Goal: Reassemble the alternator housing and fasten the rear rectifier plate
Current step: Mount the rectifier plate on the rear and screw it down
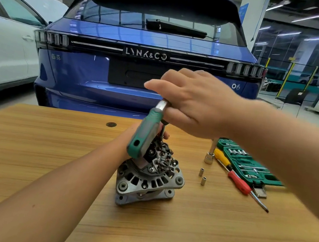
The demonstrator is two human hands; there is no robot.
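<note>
Housing [147, 182] halves joined on worktop [47, 167]. Right hand [187, 102] grips ratchet [145, 133] on rectifier plate [162, 157] fastener; left hand [132, 137] mostly hidden, grip unclear. Fastening unfinished.

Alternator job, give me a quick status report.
Right hand grips green ratchet over rectifier plate. Left hand mostly hidden behind it. Alternator upright on table. Nothing blocking.

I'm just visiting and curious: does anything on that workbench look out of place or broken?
Nothing looks damaged or spilled. The alternator sits tilted on the wooden table, steadied by the left hand. Two small sockets lie loose outside the green tool case, beside a red-handled screwdriver.
</note>
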